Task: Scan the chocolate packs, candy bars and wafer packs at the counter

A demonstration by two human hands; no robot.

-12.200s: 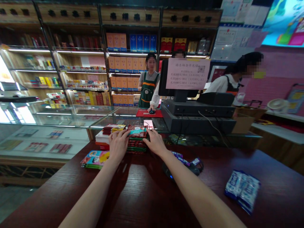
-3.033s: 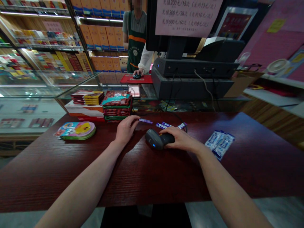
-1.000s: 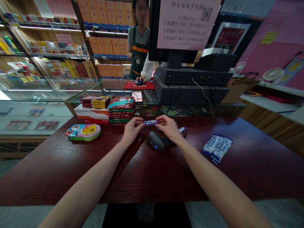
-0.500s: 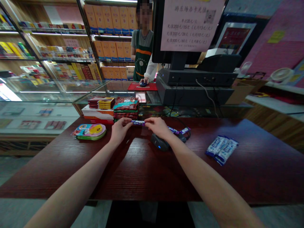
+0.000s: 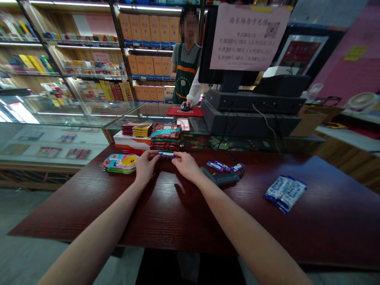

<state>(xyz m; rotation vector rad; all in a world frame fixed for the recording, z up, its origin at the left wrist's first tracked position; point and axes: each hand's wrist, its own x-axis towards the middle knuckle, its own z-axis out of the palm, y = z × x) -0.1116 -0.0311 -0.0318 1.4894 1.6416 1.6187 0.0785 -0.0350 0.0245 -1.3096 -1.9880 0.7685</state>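
Note:
Between my two hands is a small purple candy stick pack (image 5: 166, 154), pinched at its ends. My left hand (image 5: 146, 167) grips the left end and my right hand (image 5: 186, 165) the right end, thumbs nearest me. Behind it stand stacked red snack packets (image 5: 165, 136) and a white-and-orange box (image 5: 132, 141) with small red and yellow packets on top. Left of my left hand lie colourful cartoon-print packs (image 5: 120, 163). Several more purple stick packs (image 5: 222, 166) lie right of my right hand, just behind a dark barcode scanner (image 5: 224, 178).
Blue-and-white packets (image 5: 285, 193) lie on the right of the brown table (image 5: 166, 229). Beyond it are a glass counter (image 5: 130, 118) and a monitor with a pink notice (image 5: 247, 39). A person in a green apron (image 5: 185, 75) holds a mouse (image 5: 186, 107).
The view has shifted, moving the scene rightward and slightly down. Both hands have moved left with the stick pack, closer to the red packets. My right hand no longer covers part of the scanner.

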